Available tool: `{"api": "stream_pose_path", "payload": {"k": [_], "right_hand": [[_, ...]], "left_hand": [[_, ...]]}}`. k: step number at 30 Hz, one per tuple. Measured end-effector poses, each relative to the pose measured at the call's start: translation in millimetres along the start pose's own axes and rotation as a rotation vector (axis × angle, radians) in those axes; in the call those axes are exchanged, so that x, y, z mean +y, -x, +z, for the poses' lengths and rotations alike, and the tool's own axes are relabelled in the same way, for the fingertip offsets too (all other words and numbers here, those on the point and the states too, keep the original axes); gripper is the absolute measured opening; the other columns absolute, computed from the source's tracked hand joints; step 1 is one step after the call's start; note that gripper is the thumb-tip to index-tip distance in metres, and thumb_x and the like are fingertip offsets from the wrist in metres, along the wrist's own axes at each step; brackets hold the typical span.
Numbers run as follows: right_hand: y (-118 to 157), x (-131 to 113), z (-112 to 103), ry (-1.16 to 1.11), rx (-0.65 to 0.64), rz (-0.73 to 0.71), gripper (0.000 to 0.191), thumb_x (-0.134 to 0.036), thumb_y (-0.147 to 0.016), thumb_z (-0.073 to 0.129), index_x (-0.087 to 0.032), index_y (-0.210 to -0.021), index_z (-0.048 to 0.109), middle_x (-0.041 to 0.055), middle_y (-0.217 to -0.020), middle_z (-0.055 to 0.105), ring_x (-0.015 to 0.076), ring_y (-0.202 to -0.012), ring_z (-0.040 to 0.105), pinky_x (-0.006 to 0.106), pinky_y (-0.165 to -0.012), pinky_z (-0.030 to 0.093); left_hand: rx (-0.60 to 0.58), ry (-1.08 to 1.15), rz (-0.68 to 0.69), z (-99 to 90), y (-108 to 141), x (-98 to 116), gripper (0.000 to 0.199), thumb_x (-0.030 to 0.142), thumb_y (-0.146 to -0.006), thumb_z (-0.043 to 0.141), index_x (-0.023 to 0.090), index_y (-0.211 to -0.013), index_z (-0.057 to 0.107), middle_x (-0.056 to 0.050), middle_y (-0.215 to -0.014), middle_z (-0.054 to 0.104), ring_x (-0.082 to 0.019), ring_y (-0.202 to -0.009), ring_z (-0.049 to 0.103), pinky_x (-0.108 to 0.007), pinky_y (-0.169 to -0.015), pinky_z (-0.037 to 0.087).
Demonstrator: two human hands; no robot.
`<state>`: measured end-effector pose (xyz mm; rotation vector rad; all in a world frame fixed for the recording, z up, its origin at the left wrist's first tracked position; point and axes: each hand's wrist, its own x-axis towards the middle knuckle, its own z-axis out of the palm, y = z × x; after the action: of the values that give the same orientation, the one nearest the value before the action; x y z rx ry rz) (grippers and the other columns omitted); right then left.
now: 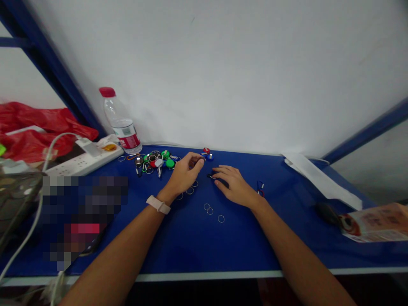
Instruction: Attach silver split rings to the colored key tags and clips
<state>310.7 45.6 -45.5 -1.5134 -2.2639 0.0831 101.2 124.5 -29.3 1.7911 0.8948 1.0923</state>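
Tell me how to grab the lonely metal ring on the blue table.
Come from straight above and pinch the metal ring by its thin rim with finger and thumb. It lies flat and apart from the other rings, so fingers fit around it.

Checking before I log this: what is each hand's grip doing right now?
Left hand: closed, fingers curled; anything held cannot be told.
Right hand: open, fingers over a small black plastic piece, not gripping it.

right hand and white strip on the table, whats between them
In the head view, a small blue and red clip lies on the blue table between the right hand and the white strip.
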Motion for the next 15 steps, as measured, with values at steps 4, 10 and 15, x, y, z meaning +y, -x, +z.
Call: {"api": "stream_pose_path", "payload": {"k": [4,10,15], "right_hand": [[2.9,8.6,-3.5,-0.027,0.064,0.028,0.028,-0.029,-0.100,0.054,-0.023,-0.123,0.067,0.0102,-0.134,0.067,0.0297,-0.131,0.054,0.056,-0.109,0.040],[3.1,8.6,-0.2,-0.031,0.012,0.017,0.021,-0.030,-0.098,0.060,-0.023,-0.116,0.067,0.0130,-0.134,0.064,0.0311,-0.130,0.053,0.056,-0.107,0.041],[5.2,9.1,-3.0,-0.118,-0.035,0.062,0.008,-0.023,-0.097,0.058,-0.022,-0.105,0.061,0.0138,-0.138,0.059,0.0301,-0.132,0.051,0.057,-0.107,0.041]], "left_hand": [[-0.043,-0.018,0.019,-1.0,0.6,2.5,0.031,0.033,-0.094,0.053,0.016,-0.116,0.066,-0.007,-0.096,0.072,-0.017,-0.082,0.064,-0.033,-0.075,0.052],[-0.143,-0.042,0.041,-1.1,3.1,7.2,0.031,0.030,-0.094,0.050,0.017,-0.117,0.066,-0.008,-0.099,0.071,-0.019,-0.087,0.064,-0.034,-0.077,0.052],[-0.178,-0.054,0.088,1.6,3.5,4.6,0.028,0.031,-0.093,0.053,0.016,-0.115,0.065,-0.008,-0.100,0.070,-0.018,-0.087,0.063,-0.035,-0.079,0.052]]}}
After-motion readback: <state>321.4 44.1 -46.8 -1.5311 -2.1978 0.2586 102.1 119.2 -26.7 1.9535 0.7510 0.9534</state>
